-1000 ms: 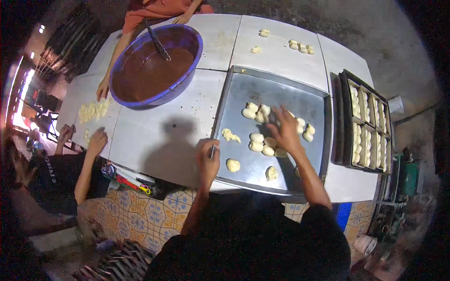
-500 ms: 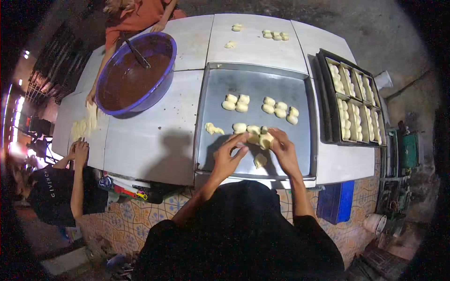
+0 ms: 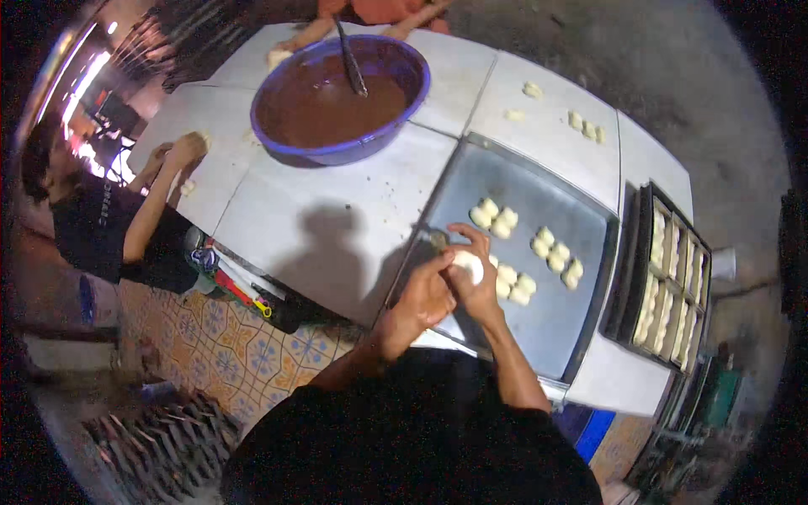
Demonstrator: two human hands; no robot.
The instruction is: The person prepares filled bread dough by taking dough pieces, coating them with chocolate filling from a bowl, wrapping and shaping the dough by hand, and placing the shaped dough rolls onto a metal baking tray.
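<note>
A pale dough piece (image 3: 469,266) sits between my two hands above the near left part of a shallow metal tray (image 3: 551,341). My right hand (image 3: 480,290) is closed around it. From the left, the curled fingers of my left hand (image 3: 423,299) press against the same dough. Just beyond my right hand, a dough cluster (image 3: 518,286) rests on the tray, partly covered by the hand. Farther back lie two more clusters of small dough balls, one on the left (image 3: 494,218) and one on the right (image 3: 557,257). A dough scrap (image 3: 438,241) shows beside my fingers.
A purple basin (image 3: 337,151) of brown mixture with a dark-handled utensil stands at the back left. Black-framed dough-filled pans (image 3: 641,278) are at the right. Two people work at the table's left and far sides. More dough (image 3: 587,126) lies behind the tray.
The view has turned, so the table now slants. My hands have left the front dough row, moved toward the tray's near left, and closed together around a dough piece.
</note>
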